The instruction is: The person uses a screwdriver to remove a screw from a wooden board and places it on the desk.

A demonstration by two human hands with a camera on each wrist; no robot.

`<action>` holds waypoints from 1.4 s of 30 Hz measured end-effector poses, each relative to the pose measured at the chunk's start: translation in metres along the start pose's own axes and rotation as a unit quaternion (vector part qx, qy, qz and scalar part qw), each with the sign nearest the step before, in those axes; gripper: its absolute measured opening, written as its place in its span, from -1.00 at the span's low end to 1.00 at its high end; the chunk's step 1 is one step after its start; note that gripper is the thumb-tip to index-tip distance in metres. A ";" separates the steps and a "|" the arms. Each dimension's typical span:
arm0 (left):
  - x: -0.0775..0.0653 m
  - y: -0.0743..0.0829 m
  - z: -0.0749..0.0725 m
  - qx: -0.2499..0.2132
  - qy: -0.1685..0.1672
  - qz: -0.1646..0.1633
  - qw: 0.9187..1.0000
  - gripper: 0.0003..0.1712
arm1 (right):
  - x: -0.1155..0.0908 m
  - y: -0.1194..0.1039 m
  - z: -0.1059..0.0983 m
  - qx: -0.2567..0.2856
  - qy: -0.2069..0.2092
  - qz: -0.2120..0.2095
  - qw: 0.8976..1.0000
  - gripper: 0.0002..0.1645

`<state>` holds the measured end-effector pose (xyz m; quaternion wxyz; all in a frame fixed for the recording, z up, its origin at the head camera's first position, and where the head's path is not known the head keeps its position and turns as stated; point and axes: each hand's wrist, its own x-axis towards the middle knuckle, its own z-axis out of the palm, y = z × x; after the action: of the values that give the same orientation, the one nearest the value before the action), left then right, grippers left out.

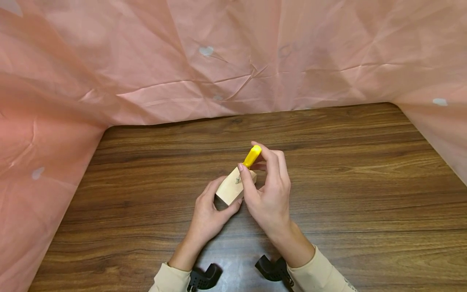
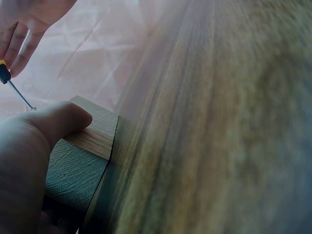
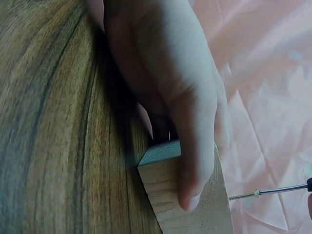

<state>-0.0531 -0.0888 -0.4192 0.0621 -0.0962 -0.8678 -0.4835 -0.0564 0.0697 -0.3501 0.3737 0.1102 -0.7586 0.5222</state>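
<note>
My left hand grips a pale wooden block near the middle of the table, thumb along one side and fingers on the other. One end of the block looks dark grey-green in the left wrist view. A small screw stands up from the block's top face. My right hand holds a screwdriver with a yellow handle, black collar and thin metal shaft, tilted over the block. The screwdriver's tip meets the screw head in the right wrist view. Fingertips of the right hand are around the handle.
The brown wood-grain table spreads around both hands. Pink cloth with pale heart shapes hangs along its back and sides. Black wrist-worn mounts sit by the cream sleeves, close to the tabletop.
</note>
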 end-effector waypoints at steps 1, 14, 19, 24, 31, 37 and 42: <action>0.000 0.000 0.000 0.001 0.000 0.001 1.000 -0.26 | 0.000 0.000 0.000 0.001 -0.001 0.000 1.000 -0.43; 0.000 0.001 -0.001 -0.002 -0.003 -0.007 1.000 -0.27 | 0.000 -0.001 -0.001 0.031 -0.019 -0.001 0.999 -0.36; 0.000 0.001 0.000 0.001 -0.001 -0.006 1.000 -0.27 | -0.001 -0.002 0.000 0.014 -0.008 0.005 1.000 -0.37; 0.000 0.001 0.000 0.002 0.001 -0.004 1.000 -0.27 | -0.002 -0.002 0.000 -0.003 0.002 0.008 1.000 -0.38; 0.000 0.000 0.000 -0.001 -0.001 -0.002 1.000 -0.27 | -0.001 -0.001 -0.001 0.011 -0.011 0.002 1.000 -0.28; 0.000 0.000 0.000 0.001 0.003 0.001 1.000 -0.28 | -0.001 -0.002 0.000 0.022 -0.012 0.008 1.000 -0.31; 0.000 0.001 0.000 0.004 0.002 -0.002 1.000 -0.28 | -0.001 -0.002 0.000 -0.004 0.007 0.010 1.000 -0.33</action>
<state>-0.0527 -0.0885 -0.4188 0.0630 -0.0932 -0.8696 -0.4808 -0.0548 0.0683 -0.3491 0.3738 0.0977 -0.7594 0.5235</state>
